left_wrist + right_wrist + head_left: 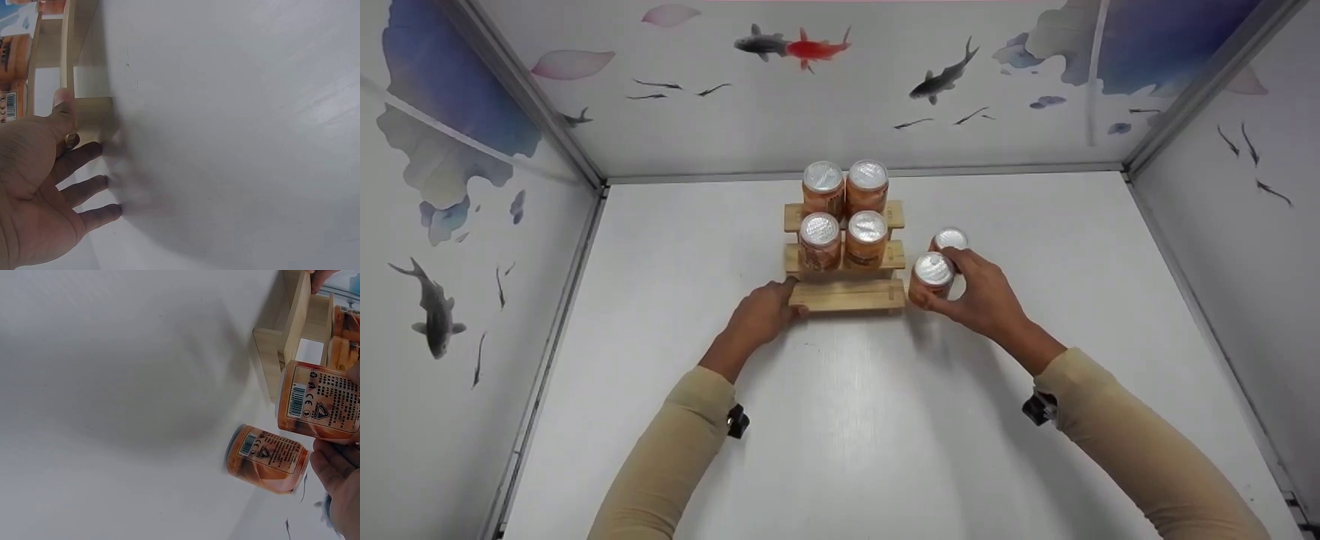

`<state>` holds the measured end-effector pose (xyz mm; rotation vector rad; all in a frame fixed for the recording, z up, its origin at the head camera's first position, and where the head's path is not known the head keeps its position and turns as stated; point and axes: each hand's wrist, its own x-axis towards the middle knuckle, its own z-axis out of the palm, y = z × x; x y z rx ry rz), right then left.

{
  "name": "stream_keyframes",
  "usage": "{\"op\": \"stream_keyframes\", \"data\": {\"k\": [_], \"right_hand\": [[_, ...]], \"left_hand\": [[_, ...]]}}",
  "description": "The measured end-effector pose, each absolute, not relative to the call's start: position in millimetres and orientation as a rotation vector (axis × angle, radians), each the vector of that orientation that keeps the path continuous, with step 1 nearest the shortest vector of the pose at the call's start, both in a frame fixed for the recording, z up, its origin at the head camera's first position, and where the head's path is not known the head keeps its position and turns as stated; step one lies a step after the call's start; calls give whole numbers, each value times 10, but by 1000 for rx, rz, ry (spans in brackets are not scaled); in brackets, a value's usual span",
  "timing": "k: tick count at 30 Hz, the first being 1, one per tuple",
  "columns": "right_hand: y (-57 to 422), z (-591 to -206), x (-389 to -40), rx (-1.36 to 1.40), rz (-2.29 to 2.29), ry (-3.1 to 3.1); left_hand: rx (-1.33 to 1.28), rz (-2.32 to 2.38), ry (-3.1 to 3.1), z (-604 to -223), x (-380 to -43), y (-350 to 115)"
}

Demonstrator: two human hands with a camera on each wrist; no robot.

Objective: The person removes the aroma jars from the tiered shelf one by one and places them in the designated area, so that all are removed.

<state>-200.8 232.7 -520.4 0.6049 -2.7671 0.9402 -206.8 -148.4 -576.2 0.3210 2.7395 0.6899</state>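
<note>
My left hand [761, 313] pinches the left end of the lowest step of a three-step wooden rack [846, 297]. In the left wrist view its thumb lies on the plank edge and the other fingers [84, 191] spread below. My right hand [984, 296] grips an orange can [318, 402] with a silvery top, upright just right of the lowest step. In the right wrist view this can is raised off the table. Behind it another orange can [267, 460] stands on the table. The lowest step is bare; two cans [866, 238] stand on the middle step.
Two more cans [823, 187] stand on the top step, near the back wall. The white table [840, 435] is bounded by panels [877, 112] printed with fish, on the left, back and right.
</note>
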Motion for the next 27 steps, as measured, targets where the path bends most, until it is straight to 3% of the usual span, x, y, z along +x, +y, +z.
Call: {"op": "stream_keyframes", "data": {"k": [2,27], "right_hand": [[2365,-5209,-2009,599,939,-2770],[2753,-5316,-2036,465,941,-2808]], "left_hand": [[291,670,2727,-5634,-2024,-1443],[285,651,2744,-5652,-2031,-1442]]}}
